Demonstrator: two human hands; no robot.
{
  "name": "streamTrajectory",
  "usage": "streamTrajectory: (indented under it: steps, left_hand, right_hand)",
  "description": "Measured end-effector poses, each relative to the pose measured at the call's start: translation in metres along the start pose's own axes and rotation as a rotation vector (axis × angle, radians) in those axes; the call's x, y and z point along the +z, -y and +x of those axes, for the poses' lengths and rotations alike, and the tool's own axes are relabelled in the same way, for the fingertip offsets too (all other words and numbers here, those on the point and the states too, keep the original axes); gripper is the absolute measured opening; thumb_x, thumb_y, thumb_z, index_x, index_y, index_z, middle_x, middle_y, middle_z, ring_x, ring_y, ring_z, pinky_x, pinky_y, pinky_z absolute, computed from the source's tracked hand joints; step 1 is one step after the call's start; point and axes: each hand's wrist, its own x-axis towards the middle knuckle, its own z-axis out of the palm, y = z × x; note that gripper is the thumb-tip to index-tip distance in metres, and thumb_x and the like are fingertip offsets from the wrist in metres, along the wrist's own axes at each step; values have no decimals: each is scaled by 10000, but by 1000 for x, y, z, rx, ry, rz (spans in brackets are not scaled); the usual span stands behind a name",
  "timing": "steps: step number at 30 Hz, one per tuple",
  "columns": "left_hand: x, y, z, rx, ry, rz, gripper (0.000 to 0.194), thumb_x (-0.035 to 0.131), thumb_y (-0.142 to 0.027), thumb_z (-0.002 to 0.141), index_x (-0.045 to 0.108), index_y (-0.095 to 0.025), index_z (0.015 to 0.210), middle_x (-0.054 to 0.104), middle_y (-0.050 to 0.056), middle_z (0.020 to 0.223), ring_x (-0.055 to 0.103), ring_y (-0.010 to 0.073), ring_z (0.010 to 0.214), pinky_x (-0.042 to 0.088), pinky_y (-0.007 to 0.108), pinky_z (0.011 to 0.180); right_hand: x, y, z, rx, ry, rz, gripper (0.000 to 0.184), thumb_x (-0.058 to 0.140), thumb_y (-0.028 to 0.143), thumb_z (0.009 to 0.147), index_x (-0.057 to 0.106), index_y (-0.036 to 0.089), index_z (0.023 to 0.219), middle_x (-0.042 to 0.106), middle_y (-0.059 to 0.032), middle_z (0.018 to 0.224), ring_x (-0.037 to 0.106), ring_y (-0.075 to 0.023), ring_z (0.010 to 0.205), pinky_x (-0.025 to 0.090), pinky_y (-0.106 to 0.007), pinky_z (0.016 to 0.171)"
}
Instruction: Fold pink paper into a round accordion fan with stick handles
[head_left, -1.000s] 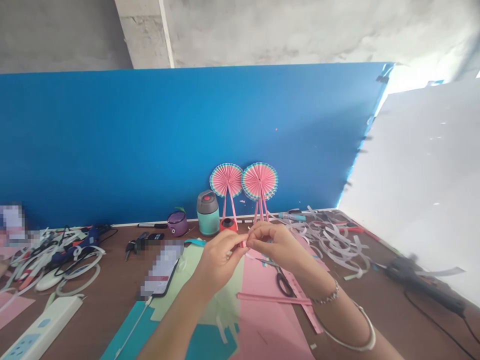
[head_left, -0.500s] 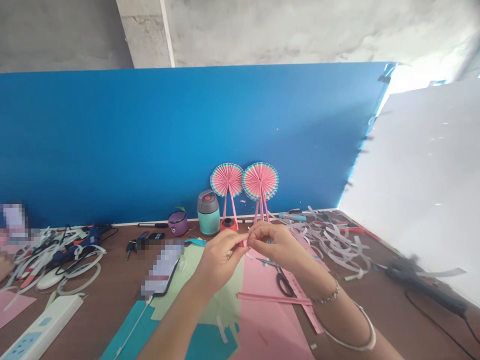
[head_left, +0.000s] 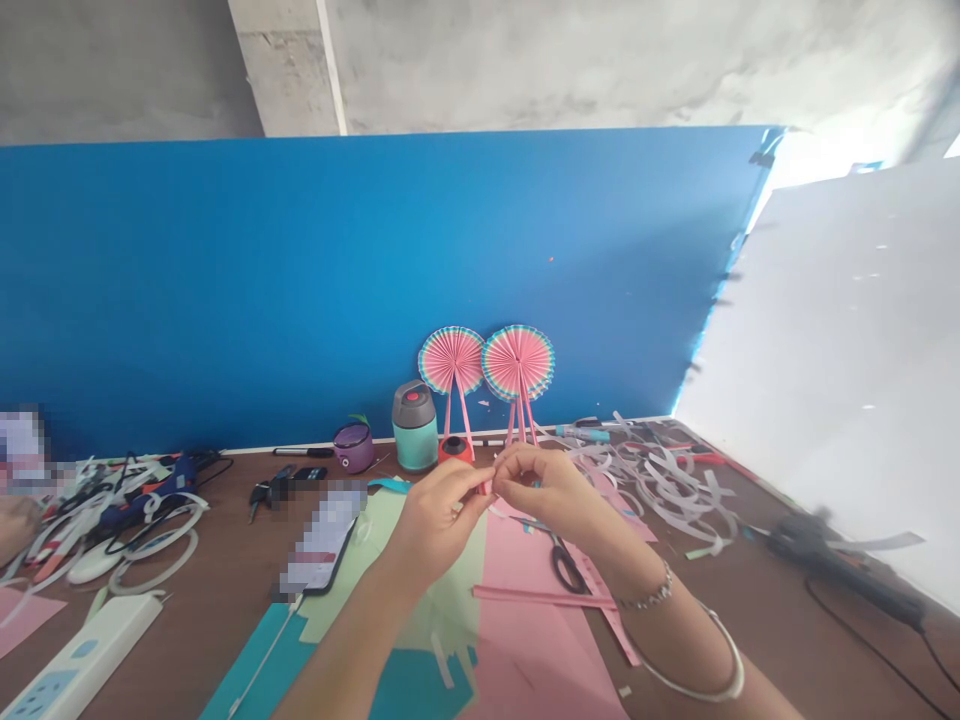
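Note:
My left hand (head_left: 439, 515) and my right hand (head_left: 536, 485) meet above the paper sheets, fingertips pinched together. Between them is a small piece of pink paper (head_left: 485, 488), mostly hidden by the fingers. Under my hands lie a pink sheet (head_left: 525, 650), a pale green sheet (head_left: 360, 570) and a teal sheet (head_left: 262, 650). Scissors with dark handles (head_left: 568, 568) rest on the pink sheet, below my right hand. A folded pink paper strip (head_left: 536, 597) lies across that sheet. Two round pleated pink paper fans (head_left: 517, 360) stand behind, against the blue panel.
A teal flask (head_left: 415, 440) and a purple pot (head_left: 353, 447) stand at the back. Left are a phone (head_left: 322, 545), a power strip (head_left: 82, 660) and tangled cables. White paper strips (head_left: 667, 490) and a glue gun (head_left: 840, 565) lie right. Another person's hand (head_left: 16, 528) shows far left.
My hands keep nearly the same pinch on the pink paper. The whole view has shifted slightly. More of the other person's hand shows at the left edge.

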Motion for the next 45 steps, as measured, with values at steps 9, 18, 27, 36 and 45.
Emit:
streamTrajectory:
  steps: [9, 18, 27, 36, 45]
  left_hand:
    - [-2, 0, -1, -11, -4, -1, 212, 549, -187, 850, 648, -209, 1036, 609, 23, 796, 569, 112, 721, 466, 221, 663]
    - [-3, -1, -1, -31, -6, 2, 218, 557, -185, 845, 658, -219, 1034, 626, 25, 811, 579, 112, 720, 471, 219, 670]
    - [-3, -1, 0, -52, 2, -5, 206, 556, -181, 841, 661, -212, 1015, 625, 28, 810, 585, 117, 721, 479, 224, 677]
    - [-4, -2, 0, -47, 2, -9, 197, 553, -191, 845, 667, -212, 1004, 633, 36, 808, 592, 123, 719, 490, 228, 668]
    - [-6, -4, 3, -83, -15, 14, 174, 564, -252, 851, 675, -206, 977, 623, 25, 776, 577, 111, 684, 473, 220, 643]
  right_hand:
    - [-1, -1, 1, 26, 24, 64, 105, 562, 209, 700, 570, 169, 604, 585, -13, 793, 498, -109, 646, 405, -236, 583]
    - [-3, -2, 0, 42, 23, 51, 116, 582, 239, 715, 600, 167, 627, 608, -18, 804, 497, -104, 627, 397, -233, 552]
    - [-2, -1, 1, -8, -1, 22, 115, 585, 228, 710, 610, 163, 619, 611, -21, 792, 512, -112, 653, 408, -235, 579]
    - [2, -1, -1, -27, -32, -2, 111, 557, 208, 713, 605, 163, 624, 606, -27, 797, 493, -116, 656, 403, -239, 593]
    - [-1, -3, 1, -1, -52, 110, 141, 585, 256, 708, 576, 162, 604, 574, -13, 773, 451, -92, 585, 360, -223, 500]
